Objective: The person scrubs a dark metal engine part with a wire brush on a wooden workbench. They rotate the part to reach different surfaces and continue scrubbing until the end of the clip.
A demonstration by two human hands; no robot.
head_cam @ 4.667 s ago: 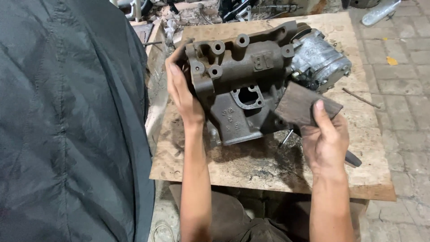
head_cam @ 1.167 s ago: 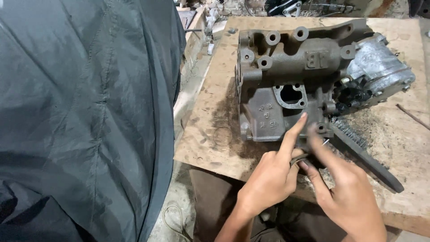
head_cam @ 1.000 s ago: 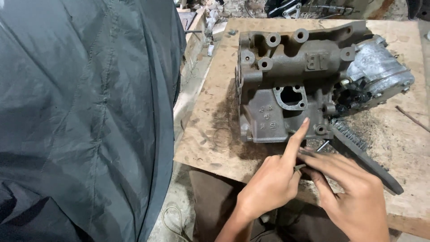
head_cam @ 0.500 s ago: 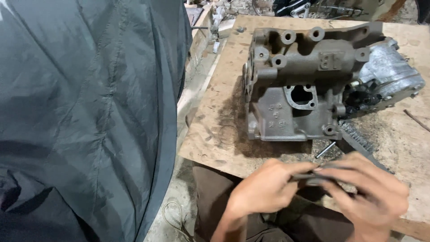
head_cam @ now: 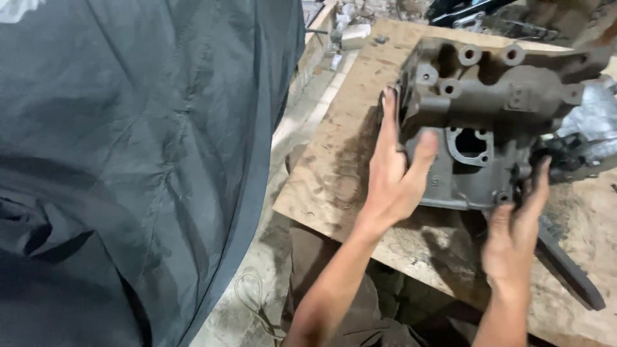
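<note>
Now, left grip: the left hand (head_cam: 393, 177) is spread flat against the left end of the cast housing (head_cam: 488, 122), fingers reaching up along its edge, thumb laid across the front face; the hand presses on the casting rather than wrapping it.
Right grip: the right hand (head_cam: 514, 234) has its fingers stretched up to the lower right edge of the housing, touching it near a small bolt hole; the hand is blurred, and I cannot tell whether the fingers hook under the edge or only rest against it.
Housing: a dark grey-brown metal casting, lying on the plywood board (head_cam: 334, 173) with its broad face towards the camera; round bosses with holes run along its top, and a squarish opening sits near the middle of the face.
Attached part: a lighter, silvery metal piece (head_cam: 594, 122) joins the housing at its right end, partly cut off by the frame edge.
Flat bar: a dark, long bar (head_cam: 565, 270) lies on the board just below and right of the right hand, slanting down to the right.
Board: stained and scuffed, with a dark patch under the housing.
Left side: a large dark cloth (head_cam: 128, 173) fills the left half of the view.
Below: trousers (head_cam: 340, 302) show under the board's near edge, between the forearms.
</note>
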